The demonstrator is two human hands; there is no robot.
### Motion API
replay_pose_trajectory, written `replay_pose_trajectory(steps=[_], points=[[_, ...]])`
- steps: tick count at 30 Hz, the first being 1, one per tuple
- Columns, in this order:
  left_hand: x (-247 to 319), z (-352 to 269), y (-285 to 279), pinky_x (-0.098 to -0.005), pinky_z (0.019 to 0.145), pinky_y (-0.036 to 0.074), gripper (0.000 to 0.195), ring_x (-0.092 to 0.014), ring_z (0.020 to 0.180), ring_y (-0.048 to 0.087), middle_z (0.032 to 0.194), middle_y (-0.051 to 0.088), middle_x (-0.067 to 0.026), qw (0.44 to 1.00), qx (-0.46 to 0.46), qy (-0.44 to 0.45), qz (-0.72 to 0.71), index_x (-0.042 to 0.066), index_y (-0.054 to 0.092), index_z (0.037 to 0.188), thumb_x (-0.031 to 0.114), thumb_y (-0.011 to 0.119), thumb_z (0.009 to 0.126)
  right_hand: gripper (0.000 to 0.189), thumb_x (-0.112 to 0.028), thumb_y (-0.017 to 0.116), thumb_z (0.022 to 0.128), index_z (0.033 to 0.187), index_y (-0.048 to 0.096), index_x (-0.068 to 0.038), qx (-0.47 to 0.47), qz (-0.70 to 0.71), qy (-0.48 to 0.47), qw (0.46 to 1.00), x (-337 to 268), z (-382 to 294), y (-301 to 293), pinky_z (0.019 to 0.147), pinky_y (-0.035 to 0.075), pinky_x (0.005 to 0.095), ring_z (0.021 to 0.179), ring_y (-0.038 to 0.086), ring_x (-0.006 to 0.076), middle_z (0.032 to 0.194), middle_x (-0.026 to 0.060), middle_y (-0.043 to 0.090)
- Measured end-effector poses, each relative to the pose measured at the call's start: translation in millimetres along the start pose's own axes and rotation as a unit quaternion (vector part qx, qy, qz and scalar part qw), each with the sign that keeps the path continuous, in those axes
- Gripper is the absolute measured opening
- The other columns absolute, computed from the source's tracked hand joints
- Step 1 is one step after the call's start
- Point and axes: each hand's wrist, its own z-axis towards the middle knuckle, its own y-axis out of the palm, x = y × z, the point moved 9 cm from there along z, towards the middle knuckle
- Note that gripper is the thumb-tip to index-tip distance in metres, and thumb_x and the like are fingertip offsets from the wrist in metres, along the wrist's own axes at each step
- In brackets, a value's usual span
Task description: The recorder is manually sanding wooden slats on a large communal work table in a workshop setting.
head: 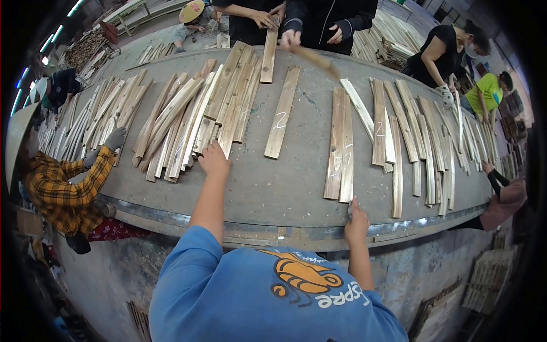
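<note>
My left hand (215, 161) is at the near end of a pile of wooden slats, its fingers and thumb around the end of one wooden slat (230, 134). My right hand (357, 223) is near the table's front edge, closed on a small greyish object (350, 210) too unclear to name. Its index finger points at the near ends of two slats lying side by side, a left slat (334, 145) and a right slat (348, 162). Between my hands lies a single slat (282, 113) with a chalk-like mark. Several slats bear such marks.
The long grey table (273, 188) has a metal front edge (256, 228). More slats (378, 124) lie to the right. Across the table, a person's hands hold an upright slat (269, 55); another person's hand moves a blurred slat (314, 60). A gloved co-worker (81, 179) works at left.
</note>
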Motion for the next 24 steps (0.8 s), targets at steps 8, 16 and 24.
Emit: replay_pose_trajectory(steps=[8,16,24], points=[[-43,-72,1,-0.0439,0.073,0.056,0.068,-0.034,0.086,0.069,0.101,0.067,-0.0215,0.923,-0.102,0.106,-0.355,-0.002,0.044,0.121,0.014,0.082,0.067,0.088,0.014,0.048,0.074,0.154,0.036,-0.023,0.033,-0.003,0.024,0.999,-20,12,-47,0.108,0.031,0.0504,0.128,0.055,0.0281,0.141,0.0042,0.059],[-81,-247,-20,-0.0302,0.054,0.053,0.067,-0.017,0.065,0.065,0.090,0.062,-0.0115,0.739,-0.371,0.011,-0.563,0.003,0.038,0.125,-0.004,0.076,0.071,0.090,0.020,0.038,0.070,0.152,0.040,-0.017,-0.041,0.409,-0.138,0.901,-131,37,-15,0.117,0.021,0.0285,0.141,0.043,0.0264,0.144,0.0133,0.055],[-61,-265,-18,-0.0295,0.059,0.052,0.062,-0.014,0.066,0.064,0.087,0.064,-0.0097,0.790,-0.399,0.085,-0.458,0.004,0.046,0.120,0.003,0.080,0.068,0.078,0.015,0.044,0.075,0.143,0.052,-0.022,0.011,0.075,-0.267,0.961,-190,-16,7,0.105,0.037,0.0450,0.129,0.056,0.0197,0.134,0.0059,0.064]])
